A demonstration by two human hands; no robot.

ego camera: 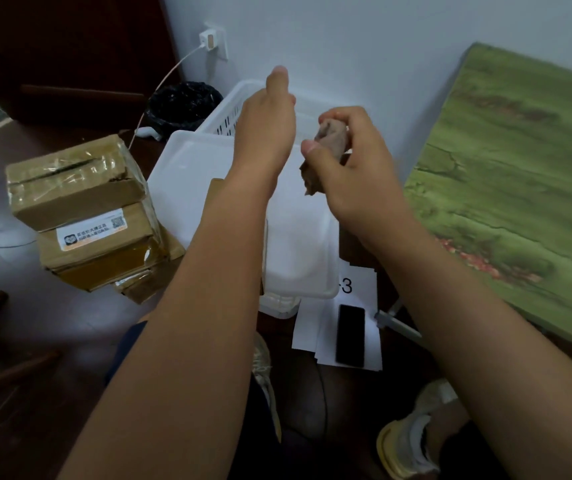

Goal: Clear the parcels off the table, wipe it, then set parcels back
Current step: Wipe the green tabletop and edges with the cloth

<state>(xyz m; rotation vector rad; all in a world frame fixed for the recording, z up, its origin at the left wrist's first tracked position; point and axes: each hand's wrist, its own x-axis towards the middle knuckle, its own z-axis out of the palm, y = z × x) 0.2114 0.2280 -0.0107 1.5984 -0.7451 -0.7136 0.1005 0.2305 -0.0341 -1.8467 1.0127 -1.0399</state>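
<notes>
A stack of brown cardboard parcels [87, 216] stands on the dark floor at the left. The green-patterned table [519, 188] fills the right side, with no parcels on the part I see. My right hand [350, 168] is closed around a crumpled brownish cloth [329, 147], held above the white bins to the left of the table. My left hand [267, 126] reaches forward over the bins, fingers straight and together, holding nothing.
A lidded white plastic bin [187, 174] and a slotted white basket [229, 112] sit below my hands. A black-lined waste bin [180, 105] and a wall charger with cable [210, 41] are behind. Paper sheets with a black phone [350, 336] lie on the floor by my shoes.
</notes>
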